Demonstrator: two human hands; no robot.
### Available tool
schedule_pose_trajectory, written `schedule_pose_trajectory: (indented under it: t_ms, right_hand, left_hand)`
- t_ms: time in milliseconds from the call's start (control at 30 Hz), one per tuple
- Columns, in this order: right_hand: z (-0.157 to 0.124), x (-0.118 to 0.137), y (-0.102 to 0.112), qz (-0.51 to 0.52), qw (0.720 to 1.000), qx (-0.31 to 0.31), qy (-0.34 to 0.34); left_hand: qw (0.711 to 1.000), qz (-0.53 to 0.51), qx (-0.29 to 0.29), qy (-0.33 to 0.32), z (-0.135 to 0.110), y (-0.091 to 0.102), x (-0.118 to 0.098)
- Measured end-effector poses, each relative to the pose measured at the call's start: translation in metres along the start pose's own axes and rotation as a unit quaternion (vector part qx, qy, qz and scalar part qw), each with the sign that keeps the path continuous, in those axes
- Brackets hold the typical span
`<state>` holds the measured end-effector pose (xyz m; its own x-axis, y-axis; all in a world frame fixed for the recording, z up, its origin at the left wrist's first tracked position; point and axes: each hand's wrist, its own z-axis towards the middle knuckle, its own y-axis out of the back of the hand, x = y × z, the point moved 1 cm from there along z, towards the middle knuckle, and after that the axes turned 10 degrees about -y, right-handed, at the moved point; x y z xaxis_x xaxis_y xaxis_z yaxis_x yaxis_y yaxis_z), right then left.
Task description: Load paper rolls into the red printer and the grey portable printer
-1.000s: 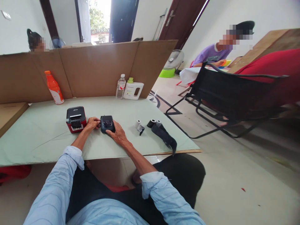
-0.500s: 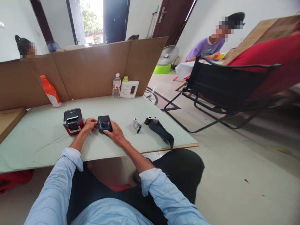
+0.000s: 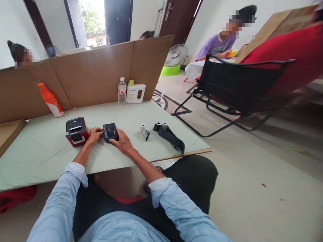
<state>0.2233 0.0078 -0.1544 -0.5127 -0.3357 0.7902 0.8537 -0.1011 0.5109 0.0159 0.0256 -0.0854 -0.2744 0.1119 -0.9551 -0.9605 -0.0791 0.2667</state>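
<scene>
The table (image 3: pixel 106 157) spans the left and centre of the frame, pale green, with a brown cardboard panel (image 3: pixel 93 72) standing along its far side in the upper left. Next in size, the red-and-black printer (image 3: pixel 76 131) sits left of centre, just beyond the left hand (image 3: pixel 94 135) and nearly level with it across the frame. The right hand (image 3: pixel 124 143) comes in from the lower right, near the middle of the frame.

Between the two hands, left of the frame's centre, lies the dark device (image 3: pixel 110 132), a small boxy thing on the table. Its long axis runs roughly up and down the frame, the top leaning slightly left. The relation that counts is sideways: from the left fingers the device lies directly to the right, while from the right fingers it lies to the left and a little higher. The right hand is the nearer, curled about the device's right side with the thumb along its lower edge, holding it. The left fingers are bunched narrowly at its left edge; whether they touch it or pinch something small cannot be told.

Smallest, right of centre, are a black roll (image 3: pixel 157 126) and a white roll (image 3: pixel 143 128), both apart from the hands.
</scene>
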Motion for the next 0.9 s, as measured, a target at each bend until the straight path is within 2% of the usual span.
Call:
schedule_pose_trajectory:
  t_ms: [367, 633, 900]
  right_hand:
    - [0.001, 0.001, 0.0, -0.004, 1.0, 0.001, -0.004]
    - [0.001, 0.001, 0.0, 0.002, 1.0, -0.001, -0.004]
    - [0.001, 0.002, 0.001, -0.016, 1.0, -0.002, -0.009]
  left_hand:
    - [0.999, 0.002, -0.007, 0.034, 0.006, 0.002, -0.006]
    - [0.999, -0.003, 0.007, 0.048, 0.013, 0.004, -0.007]
    - [0.997, -0.057, 0.034, 0.047, 0.024, 0.0, -0.005]
